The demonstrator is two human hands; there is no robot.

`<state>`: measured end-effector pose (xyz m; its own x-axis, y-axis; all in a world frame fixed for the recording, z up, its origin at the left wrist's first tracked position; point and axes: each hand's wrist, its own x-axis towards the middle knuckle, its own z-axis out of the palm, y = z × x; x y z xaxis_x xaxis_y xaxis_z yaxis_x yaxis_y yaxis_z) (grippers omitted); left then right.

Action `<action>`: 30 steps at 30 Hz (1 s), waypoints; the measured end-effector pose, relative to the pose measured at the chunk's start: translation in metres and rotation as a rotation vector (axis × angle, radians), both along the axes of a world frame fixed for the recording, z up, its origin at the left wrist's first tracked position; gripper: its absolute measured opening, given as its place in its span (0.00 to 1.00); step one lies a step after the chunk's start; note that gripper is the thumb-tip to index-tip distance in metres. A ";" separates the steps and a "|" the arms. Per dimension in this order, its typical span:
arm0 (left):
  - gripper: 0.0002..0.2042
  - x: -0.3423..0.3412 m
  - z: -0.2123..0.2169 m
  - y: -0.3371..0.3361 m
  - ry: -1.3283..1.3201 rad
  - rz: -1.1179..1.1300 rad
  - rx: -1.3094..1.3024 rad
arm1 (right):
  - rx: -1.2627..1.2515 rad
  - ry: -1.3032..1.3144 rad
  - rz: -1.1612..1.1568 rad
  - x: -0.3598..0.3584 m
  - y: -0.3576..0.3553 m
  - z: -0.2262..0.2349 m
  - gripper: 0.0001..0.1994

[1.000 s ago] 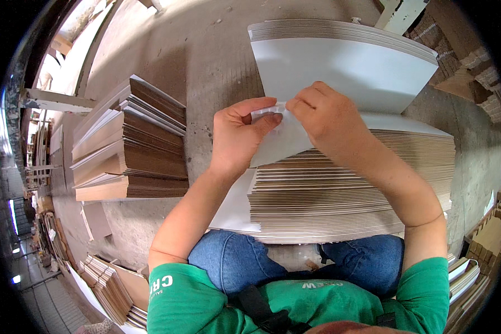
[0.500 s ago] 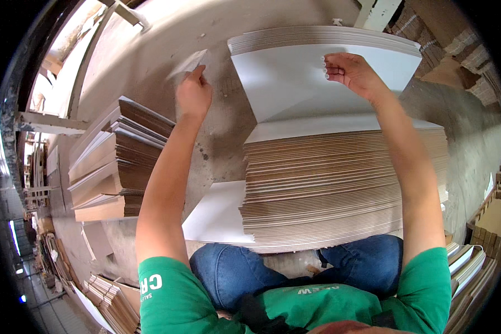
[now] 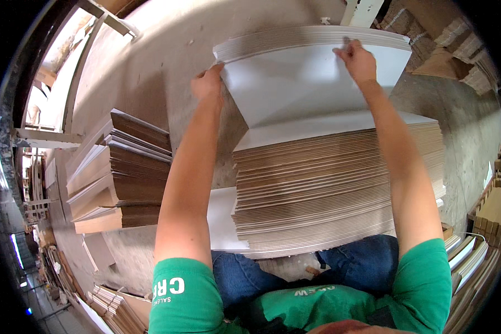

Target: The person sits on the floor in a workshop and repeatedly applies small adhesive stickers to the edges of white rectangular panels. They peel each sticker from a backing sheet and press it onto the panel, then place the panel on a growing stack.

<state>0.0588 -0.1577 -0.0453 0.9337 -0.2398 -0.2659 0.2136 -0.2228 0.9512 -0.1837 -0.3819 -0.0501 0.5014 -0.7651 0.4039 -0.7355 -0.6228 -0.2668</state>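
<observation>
At your far left, a pale metal frame [image 3: 47,138] borders the floor [image 3: 195,161]. Toward the near left, a tan card [image 3: 98,251] lies on the floor, and below it is a pile of brown boards [image 3: 110,307]. Next comes the bundle [image 3: 142,189], its brown and white boards fanned unevenly, standing on the floor to the left of your left forearm.

Your left hand [image 3: 207,83] is at the far left corner of the white boards [image 3: 295,78], fingertips against that corner; whether they pinch it or only rest there, I cannot tell. A white sheet [image 3: 221,220] juts out past the left edge of the stack [image 3: 317,189], close to its near left corner. The stack's many brown layers face you, and your jeans [image 3: 359,261] are along its near edge. The white boards extend away from you beyond the stack's far edge, several layers thick at their own far edge.

Your right hand [image 3: 359,62] is over the white boards, near their far edge and right of the middle. Its fingers are curled and slightly blurred; I cannot tell whether they grasp anything. Just past that edge is a white post [image 3: 362,12]. Brown bundles [image 3: 453,42] fill the floor's far right corner, and more boards [image 3: 473,270] are at your near right.
</observation>
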 end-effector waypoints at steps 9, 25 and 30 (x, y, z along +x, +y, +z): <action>0.19 0.013 0.005 0.012 0.062 -0.134 -0.005 | 0.467 -0.274 0.330 0.000 -0.015 0.002 0.13; 0.21 0.037 -0.015 0.020 0.196 -0.432 0.082 | 0.907 -0.779 0.381 -0.020 -0.014 0.047 0.10; 0.28 0.020 -0.009 -0.003 0.027 -0.186 0.125 | 0.280 -0.202 0.275 0.008 -0.010 0.001 0.13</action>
